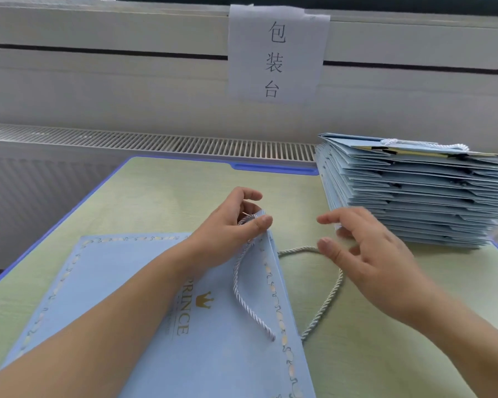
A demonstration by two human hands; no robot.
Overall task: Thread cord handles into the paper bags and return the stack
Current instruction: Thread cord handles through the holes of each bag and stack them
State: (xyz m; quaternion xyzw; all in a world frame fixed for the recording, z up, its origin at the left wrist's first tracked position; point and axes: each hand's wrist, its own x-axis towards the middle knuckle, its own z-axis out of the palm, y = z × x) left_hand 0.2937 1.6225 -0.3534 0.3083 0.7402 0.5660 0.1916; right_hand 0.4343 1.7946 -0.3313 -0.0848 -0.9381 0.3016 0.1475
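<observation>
While the left hand [236, 222] pinches a cord [243, 280] end at the mouth edge of the flat blue paper bag [144, 285] lying at 7 o'clock on the table [167, 191], the right hand [365, 248] hovers open and empty at 3 o'clock. Paper this thin looks light and easily creased, the cord limp, so gripping near the cord's tip seems best. At 2 o'clock the stack [414, 196] holds folded bags; nothing shows inside any.

right hand [368, 248]: motion-blurred | paper bag [213, 326]: cut off by bottom edge, logo partly behind left forearm | stack [414, 196]: cut off by right edge, lower corner behind right hand
</observation>
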